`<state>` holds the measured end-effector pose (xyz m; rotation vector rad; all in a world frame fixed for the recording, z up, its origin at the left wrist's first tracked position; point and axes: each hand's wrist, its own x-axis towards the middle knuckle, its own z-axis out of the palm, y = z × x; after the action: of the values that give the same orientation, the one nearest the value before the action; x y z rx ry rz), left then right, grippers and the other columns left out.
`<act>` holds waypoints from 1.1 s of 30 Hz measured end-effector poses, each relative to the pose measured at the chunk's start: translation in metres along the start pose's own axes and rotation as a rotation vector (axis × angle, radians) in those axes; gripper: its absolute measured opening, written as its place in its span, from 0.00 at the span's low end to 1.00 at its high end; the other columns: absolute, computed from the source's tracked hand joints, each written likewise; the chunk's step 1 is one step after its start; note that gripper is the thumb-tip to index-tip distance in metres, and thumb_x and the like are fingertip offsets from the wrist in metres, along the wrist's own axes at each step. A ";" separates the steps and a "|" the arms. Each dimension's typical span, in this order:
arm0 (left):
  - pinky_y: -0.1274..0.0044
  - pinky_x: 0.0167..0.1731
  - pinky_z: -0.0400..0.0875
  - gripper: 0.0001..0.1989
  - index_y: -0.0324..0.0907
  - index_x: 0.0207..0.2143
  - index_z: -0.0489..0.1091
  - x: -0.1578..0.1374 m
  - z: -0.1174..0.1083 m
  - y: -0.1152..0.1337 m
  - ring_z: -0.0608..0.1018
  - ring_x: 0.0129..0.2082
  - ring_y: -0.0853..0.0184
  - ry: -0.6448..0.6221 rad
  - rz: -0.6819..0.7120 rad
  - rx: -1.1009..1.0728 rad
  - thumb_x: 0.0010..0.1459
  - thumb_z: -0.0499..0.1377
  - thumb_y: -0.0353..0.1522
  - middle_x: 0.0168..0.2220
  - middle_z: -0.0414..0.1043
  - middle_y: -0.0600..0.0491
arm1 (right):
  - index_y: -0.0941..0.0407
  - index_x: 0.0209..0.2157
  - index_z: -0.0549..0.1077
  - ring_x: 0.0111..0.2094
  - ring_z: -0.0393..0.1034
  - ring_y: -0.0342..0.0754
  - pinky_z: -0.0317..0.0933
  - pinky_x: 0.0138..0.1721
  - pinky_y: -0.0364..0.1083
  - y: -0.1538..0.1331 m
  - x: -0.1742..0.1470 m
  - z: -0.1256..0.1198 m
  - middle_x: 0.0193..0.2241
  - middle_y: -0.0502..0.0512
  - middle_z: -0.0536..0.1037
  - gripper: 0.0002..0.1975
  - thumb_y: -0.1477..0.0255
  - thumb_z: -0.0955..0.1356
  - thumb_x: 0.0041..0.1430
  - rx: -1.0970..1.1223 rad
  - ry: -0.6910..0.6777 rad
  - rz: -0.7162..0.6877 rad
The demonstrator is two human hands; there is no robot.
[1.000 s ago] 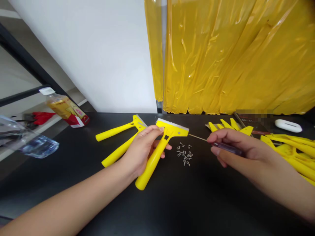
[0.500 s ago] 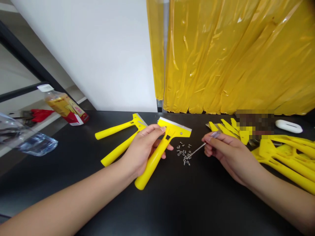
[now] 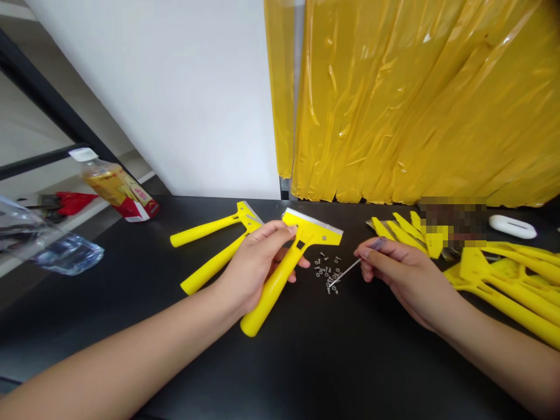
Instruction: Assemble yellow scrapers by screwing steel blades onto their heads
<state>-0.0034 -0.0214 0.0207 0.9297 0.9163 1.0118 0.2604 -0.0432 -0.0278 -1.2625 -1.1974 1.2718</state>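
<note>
My left hand (image 3: 258,256) is closed around a yellow scraper (image 3: 272,287), thumb near its head, with a metal blade edge along the top and one screw visible on the right of the head. Between finger and thumb my right hand (image 3: 394,262) pinches a small screwdriver (image 3: 350,269) with a translucent purplish handle. Its thin shaft slopes down left, and the tip is among a loose pile of small screws and nuts (image 3: 327,272) on the black table. Just left of my left hand lie two more yellow scrapers (image 3: 205,230), one partly covered by that hand.
Several yellow scraper handles (image 3: 516,291) lie stacked at the right, with yellow head pieces (image 3: 394,230) behind my right hand. A white oval case (image 3: 513,226) sits at the back right. Two bottles, one a drink bottle (image 3: 118,184), stand tilted in view at left. Yellow plastic sheeting (image 3: 394,105) hangs behind.
The screwdriver has shifted slightly left and down, its tip still among the small screws. My left hand holds the scraper in nearly the same place.
</note>
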 end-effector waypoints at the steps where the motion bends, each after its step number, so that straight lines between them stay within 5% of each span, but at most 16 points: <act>1: 0.80 0.20 0.75 0.11 0.43 0.39 0.73 0.000 0.000 0.000 0.85 0.29 0.66 0.000 0.002 0.001 0.66 0.69 0.39 0.35 0.76 0.56 | 0.53 0.37 0.82 0.31 0.67 0.47 0.59 0.38 0.50 0.000 0.000 0.000 0.28 0.50 0.76 0.18 0.52 0.78 0.61 -0.007 -0.005 -0.001; 33: 0.80 0.21 0.75 0.11 0.44 0.40 0.72 -0.001 0.000 -0.001 0.85 0.30 0.66 -0.014 -0.013 0.014 0.67 0.68 0.40 0.37 0.77 0.55 | 0.53 0.37 0.83 0.31 0.68 0.49 0.62 0.37 0.50 -0.006 -0.004 0.003 0.30 0.52 0.77 0.17 0.53 0.78 0.61 0.032 -0.012 -0.031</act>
<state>-0.0036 -0.0220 0.0198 0.9400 0.9176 0.9881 0.2577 -0.0469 -0.0213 -1.2109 -1.1963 1.2729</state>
